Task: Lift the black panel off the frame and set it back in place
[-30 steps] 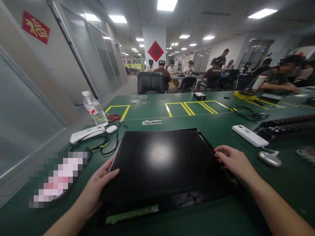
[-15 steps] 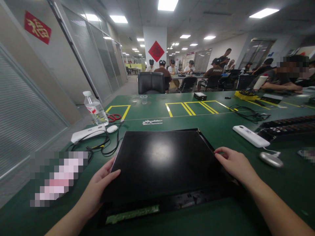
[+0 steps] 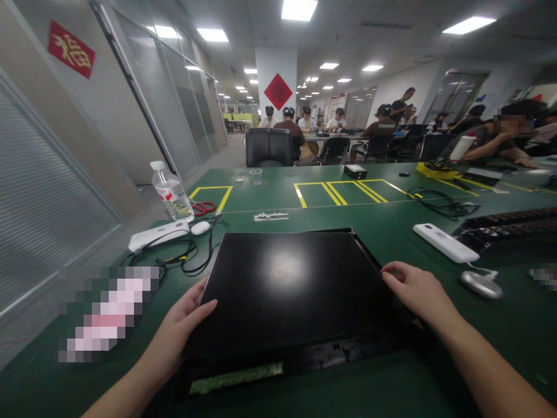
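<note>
Green table, office behind. Left hand pinches black panel at one edge, thumb on top; right hand clasps the opposite edge.

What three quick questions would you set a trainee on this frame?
1. True or false: the left hand and the right hand each touch a side edge of the black panel.
2. What lies on the table just right of the water bottle? A. red scissors B. a mug C. a stapler
3. Fill in: the table's surface is ___ with yellow marked boxes.
Key: 1 true; 2 A; 3 green.
</note>
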A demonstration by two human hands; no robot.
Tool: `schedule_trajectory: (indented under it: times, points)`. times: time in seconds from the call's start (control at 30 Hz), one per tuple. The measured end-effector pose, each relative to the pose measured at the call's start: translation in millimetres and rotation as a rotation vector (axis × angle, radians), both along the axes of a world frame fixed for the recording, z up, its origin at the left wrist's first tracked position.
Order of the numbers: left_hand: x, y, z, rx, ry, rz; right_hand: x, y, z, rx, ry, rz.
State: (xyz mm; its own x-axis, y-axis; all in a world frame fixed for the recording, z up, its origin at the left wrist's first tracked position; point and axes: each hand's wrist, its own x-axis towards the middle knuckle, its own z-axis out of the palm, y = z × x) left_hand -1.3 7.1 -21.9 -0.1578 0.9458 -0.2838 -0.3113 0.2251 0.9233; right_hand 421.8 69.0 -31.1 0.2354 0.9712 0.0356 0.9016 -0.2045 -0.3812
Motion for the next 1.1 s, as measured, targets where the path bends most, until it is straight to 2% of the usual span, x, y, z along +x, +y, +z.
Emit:
schedule_trajectory:
  times: [0.27, 0.73, 1.1]
  points:
    - [1.2, -1.1, 1.9, 0.021, 0.012, 0.001, 3.1, 1.9, -2.4, -0.009, 0.003, 0.004]
    - [-2.7, 1.0, -3.8, 0.026, 0.040, -0.011, 4.6, 3.1, -3.5, 0.010, 0.024, -0.001]
    - [4.9, -2.4, 3.3, 0.039, 0.039, 0.007, 7.8, 4.2, -6.9, 0.019, -0.015, 0.012]
